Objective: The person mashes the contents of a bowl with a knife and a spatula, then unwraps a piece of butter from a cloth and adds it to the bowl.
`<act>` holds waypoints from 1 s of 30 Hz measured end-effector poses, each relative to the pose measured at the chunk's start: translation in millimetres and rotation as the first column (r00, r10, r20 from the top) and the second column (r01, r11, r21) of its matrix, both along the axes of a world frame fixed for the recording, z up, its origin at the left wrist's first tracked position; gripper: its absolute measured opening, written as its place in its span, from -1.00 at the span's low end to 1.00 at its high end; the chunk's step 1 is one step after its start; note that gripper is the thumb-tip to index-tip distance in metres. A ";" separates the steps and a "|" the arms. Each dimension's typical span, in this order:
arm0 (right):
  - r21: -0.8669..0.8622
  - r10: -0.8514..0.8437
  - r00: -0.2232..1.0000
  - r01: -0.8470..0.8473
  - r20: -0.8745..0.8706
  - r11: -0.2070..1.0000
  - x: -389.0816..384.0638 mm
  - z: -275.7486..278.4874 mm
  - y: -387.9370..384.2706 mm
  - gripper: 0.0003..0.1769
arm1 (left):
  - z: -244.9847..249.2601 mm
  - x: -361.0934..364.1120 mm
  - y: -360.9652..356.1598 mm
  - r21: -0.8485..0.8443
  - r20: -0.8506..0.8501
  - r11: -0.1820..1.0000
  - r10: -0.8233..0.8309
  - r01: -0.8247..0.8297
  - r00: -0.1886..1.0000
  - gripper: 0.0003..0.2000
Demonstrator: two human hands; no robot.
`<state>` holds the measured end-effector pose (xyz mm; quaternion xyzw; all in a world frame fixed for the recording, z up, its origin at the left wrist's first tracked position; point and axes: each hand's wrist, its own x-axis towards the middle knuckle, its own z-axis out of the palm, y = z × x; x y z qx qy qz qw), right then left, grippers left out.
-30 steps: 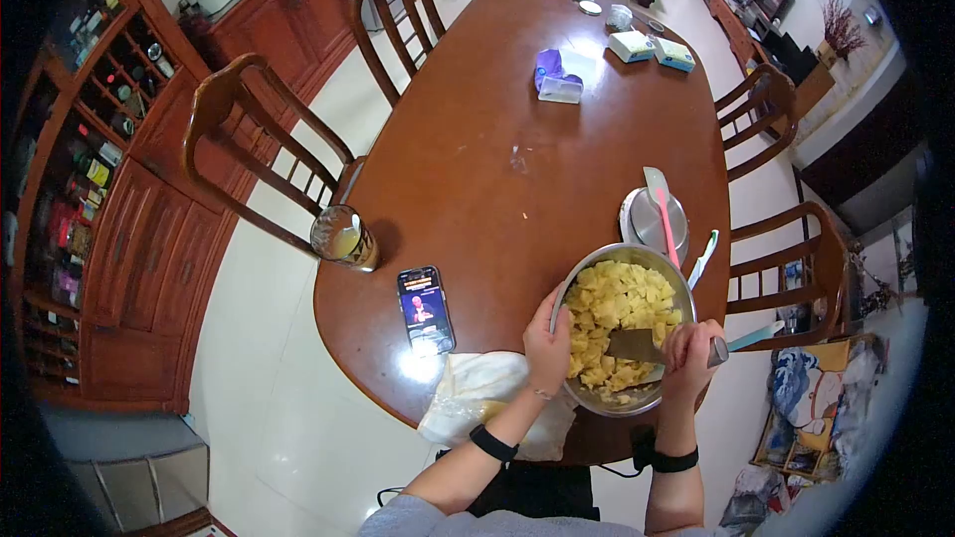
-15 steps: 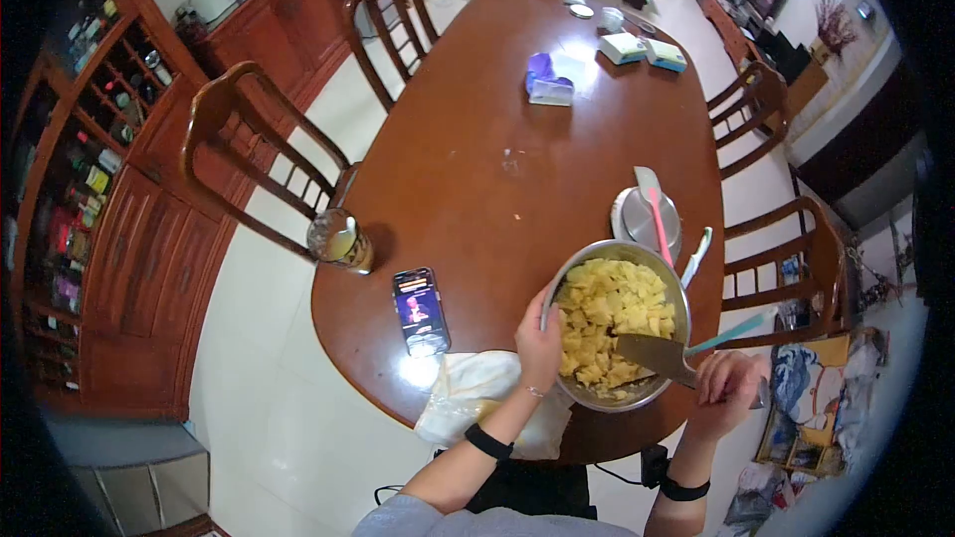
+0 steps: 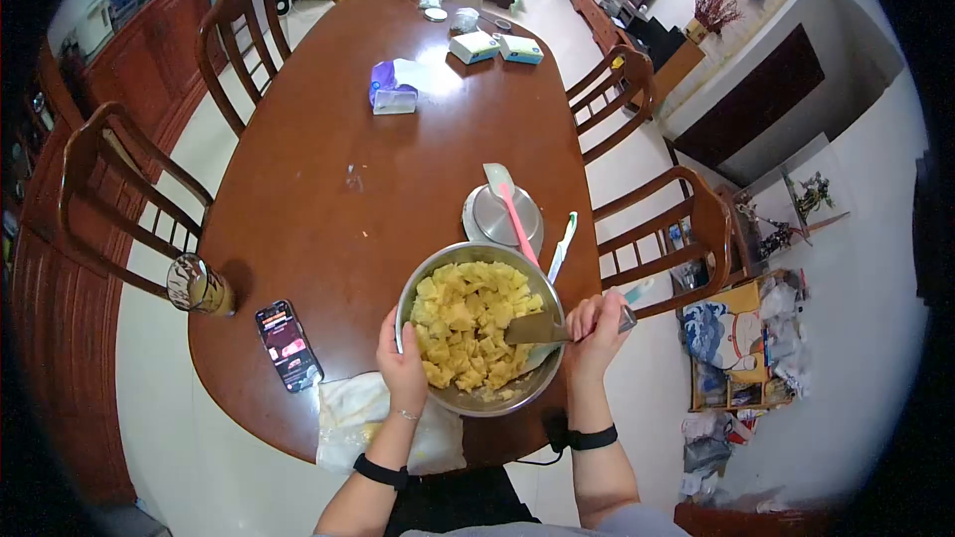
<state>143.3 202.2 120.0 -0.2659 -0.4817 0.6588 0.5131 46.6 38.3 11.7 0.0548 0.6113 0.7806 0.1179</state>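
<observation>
A steel mixing bowl (image 3: pixel 542 283) full of yellow chunks (image 3: pixel 468 323), which look like cooked potato, stands near the table's front edge. My left hand (image 3: pixel 401 368) is closed around the bowl's left rim, thumb over the edge. In my right hand (image 3: pixel 595 336) is the handle of a metal turner (image 3: pixel 533 328), its blade among the chunks at the right side of the bowl. A second utensil with a teal handle (image 3: pixel 639 290) leans over the right rim, partly hidden by my right hand. Its pale head shows inside the bowl below the turner.
Behind the bowl, a pink-handled spatula (image 3: pixel 514 217) lies across a round steel-topped scale (image 3: pixel 487 214), with a white-handled knife (image 3: pixel 563 244) alongside. A phone (image 3: pixel 288 345), a glass (image 3: pixel 199 285) and a white cloth (image 3: pixel 353 418) are to the left. Chairs flank the table (image 3: pixel 328 229).
The view has swung right, so everything sits further left. The turner's blade has shifted within the bowl and now looks more edge-on. Both hands keep their holds.
</observation>
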 end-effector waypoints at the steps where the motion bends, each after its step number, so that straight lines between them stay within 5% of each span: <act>1: 0.006 0.000 1.000 0.000 -0.003 1.000 -2.6 1.2 3.5 -0.58 | 2.3 -0.9 1.1 0.006 -0.003 1.000 0.000 0.000 1.000 -0.69; 5: -0.028 0.052 0.999 -0.053 -0.014 0.998 9.4 -1.5 -6.3 -0.57 | 0.3 -0.2 0.0 -0.024 0.027 1.000 0.015 -0.015 1.000 -0.69; 7: 0.267 0.237 0.965 -0.258 0.111 0.929 17.9 4.3 -25.1 -0.62 | -0.9 -1.4 2.7 -0.027 0.007 0.999 0.021 -0.021 1.000 -0.69; 10: 0.416 0.335 0.904 -0.421 0.266 0.806 30.7 36.1 -37.5 -0.61 | 7.2 -0.4 0.1 -0.048 0.013 0.999 0.009 -0.009 1.000 -0.69; 11: 0.415 0.325 0.908 -0.411 0.265 0.811 33.7 41.4 -37.6 -0.61 | 4.5 -0.4 -0.2 -0.049 0.013 0.999 -0.002 0.003 1.000 -0.69; 13: 0.344 0.316 0.941 -0.259 -0.120 0.903 35.4 52.6 -32.3 -0.53 | -3.9 -0.2 0.2 0.007 0.059 1.000 -0.004 0.004 0.998 -0.69; 14: 0.329 0.298 0.944 -0.238 -0.144 0.914 36.1 59.8 -29.5 -0.54 | -6.4 -0.1 0.3 0.017 0.065 1.000 -0.004 0.003 0.998 -0.69; 21: 0.137 0.129 0.988 -0.141 0.090 0.981 1.1 -7.8 -2.2 -0.59 | -20.7 -0.1 -2.1 -0.030 0.004 0.999 -0.026 0.026 1.000 -0.70; 26: -0.045 -0.082 0.997 0.081 -0.006 0.996 -10.6 4.1 23.5 -0.58 | -9.1 0.7 0.4 0.015 0.029 0.999 -0.039 0.039 0.999 -0.70; 27: -0.112 -0.093 0.995 0.090 -0.022 0.990 -10.7 4.3 27.3 -0.58 | -5.9 0.3 0.4 -0.009 0.002 1.000 -0.024 0.024 1.000 -0.70; 30: 0.037 0.106 0.993 -0.104 -0.055 0.994 6.7 -4.7 -2.4 -0.58 | -16.6 -0.2 3.3 0.053 0.031 0.999 -0.007 0.005 1.000 -0.70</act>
